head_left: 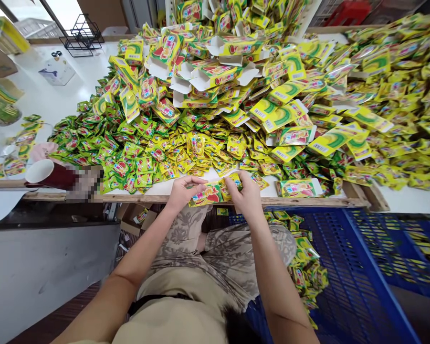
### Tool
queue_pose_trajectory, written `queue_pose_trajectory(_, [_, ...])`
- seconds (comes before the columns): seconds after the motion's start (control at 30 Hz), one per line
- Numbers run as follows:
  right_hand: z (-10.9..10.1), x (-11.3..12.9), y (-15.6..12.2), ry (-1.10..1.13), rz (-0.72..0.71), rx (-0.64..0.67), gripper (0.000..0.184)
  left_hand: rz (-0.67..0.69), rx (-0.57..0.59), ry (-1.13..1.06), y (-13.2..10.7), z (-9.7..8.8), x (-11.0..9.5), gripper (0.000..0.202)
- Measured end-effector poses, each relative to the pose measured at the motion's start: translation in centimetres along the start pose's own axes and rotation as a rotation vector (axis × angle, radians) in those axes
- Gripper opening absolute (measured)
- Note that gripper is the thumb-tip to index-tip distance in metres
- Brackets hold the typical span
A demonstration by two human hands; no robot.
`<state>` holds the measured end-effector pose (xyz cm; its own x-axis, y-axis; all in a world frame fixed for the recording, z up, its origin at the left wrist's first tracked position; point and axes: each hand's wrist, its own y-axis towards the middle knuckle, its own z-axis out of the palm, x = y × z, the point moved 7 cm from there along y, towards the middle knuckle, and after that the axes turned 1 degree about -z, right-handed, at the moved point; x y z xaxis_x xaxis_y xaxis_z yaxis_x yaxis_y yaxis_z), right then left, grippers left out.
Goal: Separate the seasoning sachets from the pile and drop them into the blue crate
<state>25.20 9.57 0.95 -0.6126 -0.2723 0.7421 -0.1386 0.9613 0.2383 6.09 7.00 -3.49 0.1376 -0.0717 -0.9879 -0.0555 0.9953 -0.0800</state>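
A small printed candy box [208, 195] in yellow, green and red lies across my hands at the table's front edge. My left hand [181, 195] is closed around its left end, fingers over the top. At the right end, my right hand [247, 195] pinches a yellow candy packet [232, 186] against the box; whether part of the packet is inside is hidden by the thumb. Just beyond both hands spread loose yellow packets [196, 145], with green packets [136, 167] to the left. Another candy box [298, 188] lies right of my right hand.
Many candy boxes [218, 79], some with open flaps, are heaped behind the packets. A dark red cup [53, 174] lies on its side at the left edge. More yellow packets [404, 95] cover the right side. Blue crates [329, 258] with packets stand below, right of my knees.
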Motion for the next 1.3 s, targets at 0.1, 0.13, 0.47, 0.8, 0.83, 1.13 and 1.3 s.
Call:
queue_pose_trajectory(0.1, [-0.4, 0.1, -0.7, 0.019, 0.039, -0.246, 0.023, 0.035, -0.022, 0.003, -0.1, 0.4, -0.3, 0.025])
queue_pose_trajectory(0.13, [-0.5, 0.2, -1.0, 0.009, 0.051, -0.300, 0.024, 0.050, -0.036, 0.006, -0.1, 0.6, -0.4, 0.024])
queue_pose_trajectory(0.47, [1.4, -2.2, -1.2, 0.356, 0.125, -0.040, 0.030, 0.037, -0.200, -0.059, -0.1, -0.1, 0.2, 0.031])
queue_pose_trajectory(0.8, [2.6, -3.0, -2.4, 0.575, 0.321, 0.079, 0.030, -0.014, -0.258, -0.175, -2.1, 0.6, 0.5, 0.032])
queue_pose_trajectory(0.83, [2.5, -2.9, -2.5, 0.565, 0.320, 0.103, 0.030, 0.001, -0.256, -0.155, -2.0, 0.5, 0.3, 0.033])
queue_pose_trajectory(1.13, [2.3, -2.1, -2.8, 0.616, 0.324, 0.171, 0.035, 0.069, -0.206, -0.064, -1.7, 0.3, -0.5, 0.036])
queue_pose_trajectory(1.3, [1.9, -1.9, -3.2, 0.644, 0.337, 0.072, 0.036, 0.144, -0.192, 0.021, -1.8, 0.5, -1.3, 0.035])
